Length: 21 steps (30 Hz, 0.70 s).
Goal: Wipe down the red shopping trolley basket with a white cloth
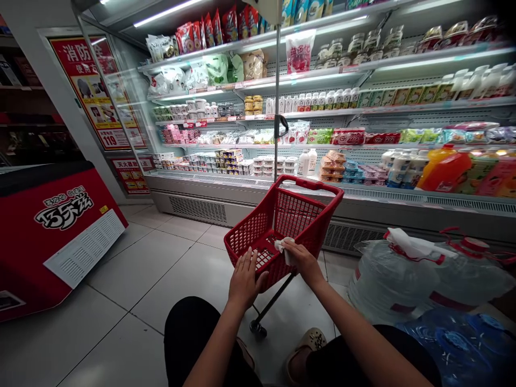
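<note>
A red plastic shopping cart [245, 230] stands on the tiled floor right in front of my knees, its basket showing nothing inside. My left hand [245, 280] lies on the near side of the basket rim, fingers stretched out flat and holding nothing. At the near right of the rim, my right hand [301, 260] is closed on a crumpled white tissue [287, 248], which presses against the red plastic. Part of the tissue hangs below the fingers. One caster wheel [258, 329] shows under the basket.
Behind the cart runs a refrigerated display case [193, 199] with stocked shelves and a glass door handle [281, 126]. Large water bottles [387, 279] crowd my right side, with a white cloth or tissue [415, 244] on top. A red chest freezer [60, 236] stands left.
</note>
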### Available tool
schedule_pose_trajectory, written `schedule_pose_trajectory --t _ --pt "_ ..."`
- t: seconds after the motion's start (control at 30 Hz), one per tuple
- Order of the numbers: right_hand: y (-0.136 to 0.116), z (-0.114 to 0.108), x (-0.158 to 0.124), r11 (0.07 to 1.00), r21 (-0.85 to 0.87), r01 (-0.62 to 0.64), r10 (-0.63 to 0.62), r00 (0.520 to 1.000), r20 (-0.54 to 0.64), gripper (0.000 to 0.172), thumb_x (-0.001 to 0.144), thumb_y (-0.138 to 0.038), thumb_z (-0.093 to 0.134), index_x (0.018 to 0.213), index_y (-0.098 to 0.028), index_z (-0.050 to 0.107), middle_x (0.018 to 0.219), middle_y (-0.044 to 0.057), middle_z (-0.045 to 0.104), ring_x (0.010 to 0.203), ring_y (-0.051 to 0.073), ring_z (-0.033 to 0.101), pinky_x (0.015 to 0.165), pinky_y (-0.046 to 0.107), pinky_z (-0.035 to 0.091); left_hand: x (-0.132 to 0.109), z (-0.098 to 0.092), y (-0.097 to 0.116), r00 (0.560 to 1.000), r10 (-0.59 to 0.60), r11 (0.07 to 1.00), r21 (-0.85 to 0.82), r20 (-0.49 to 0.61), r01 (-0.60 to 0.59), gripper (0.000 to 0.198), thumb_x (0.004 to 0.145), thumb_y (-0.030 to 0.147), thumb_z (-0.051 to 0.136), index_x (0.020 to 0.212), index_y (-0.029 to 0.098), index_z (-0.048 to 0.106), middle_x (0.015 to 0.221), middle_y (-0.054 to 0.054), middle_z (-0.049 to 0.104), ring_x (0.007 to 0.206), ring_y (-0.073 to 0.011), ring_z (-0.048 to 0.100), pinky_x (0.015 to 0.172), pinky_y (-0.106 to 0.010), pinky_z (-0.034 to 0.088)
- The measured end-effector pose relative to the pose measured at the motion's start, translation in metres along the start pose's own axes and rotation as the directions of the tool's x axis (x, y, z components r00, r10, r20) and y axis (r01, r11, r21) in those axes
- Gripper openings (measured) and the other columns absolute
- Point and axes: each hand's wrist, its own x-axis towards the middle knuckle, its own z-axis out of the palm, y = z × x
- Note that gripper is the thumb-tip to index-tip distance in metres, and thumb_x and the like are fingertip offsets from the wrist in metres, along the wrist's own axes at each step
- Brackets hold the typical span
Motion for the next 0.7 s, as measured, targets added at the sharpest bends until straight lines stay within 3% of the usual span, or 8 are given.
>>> schedule_pose_trajectory --t 0.13,0.33,0.47,0.6,0.7 --pt "-0.026 0.010 -0.006 0.999 -0.025 0.030 -0.030 0.999 -0.012 0.065 0.091 -0.004 0.052 0.151 -0.029 0.055 0.146 0.005 0.065 0.125 0.021 0.066 0.107 0.036 0.058 0.004 0.005 0.018 1.000 -0.021 1.000 0.008 0.002 0.021 0.080 0.105 0.058 0.045 0.169 0.018 0.017 0.165 -0.018 0.041 0.149 -0.0342 0.046 0.121 -0.053 0.040" --pt "-0.047 0.006 -0.015 0.983 -0.065 0.173 -0.169 0.984 0.058 0.072 0.091 -0.002 0.052 0.157 -0.027 0.047 0.152 0.004 0.060 0.131 0.020 0.063 0.110 0.035 0.055 0.002 -0.003 0.047 0.999 0.036 0.999 0.009 -0.021 -0.036 0.082 0.105 0.051 0.048 0.169 0.018 0.009 0.171 -0.014 0.031 0.155 -0.0320 0.036 0.125 -0.052 0.034" --pt "-0.025 -0.012 -0.018 0.971 -0.086 0.223 -0.217 0.973 0.072 0.073 0.091 -0.003 0.052 0.160 -0.027 0.043 0.154 0.005 0.058 0.131 0.021 0.063 0.112 0.037 0.054 -0.002 -0.013 0.040 0.999 0.034 0.999 0.013 0.009 -0.034 0.078 0.106 0.047 0.047 0.170 0.024 0.008 0.172 -0.010 0.030 0.149 -0.0314 0.046 0.123 -0.052 0.037" --pt "0.014 -0.038 -0.018 0.977 -0.188 0.098 -0.094 0.995 0.031 0.076 0.089 -0.004 0.054 0.160 -0.030 0.044 0.155 0.003 0.057 0.127 0.023 0.066 0.105 0.038 0.058 -0.002 -0.016 0.030 1.000 0.014 1.000 0.021 0.017 -0.014 0.077 0.106 0.049 0.046 0.170 0.028 0.008 0.173 -0.009 0.028 0.145 -0.0329 0.050 0.122 -0.054 0.038" --pt "0.029 -0.047 -0.018 0.972 -0.235 0.029 -0.032 0.999 -0.011 0.074 0.090 -0.003 0.050 0.159 -0.031 0.045 0.156 0.002 0.055 0.126 0.023 0.066 0.106 0.039 0.058 -0.001 -0.016 0.027 1.000 0.005 1.000 0.016 0.010 -0.005 0.077 0.106 0.049 0.046 0.170 0.029 0.007 0.173 -0.008 0.026 0.146 -0.0334 0.050 0.123 -0.056 0.036"
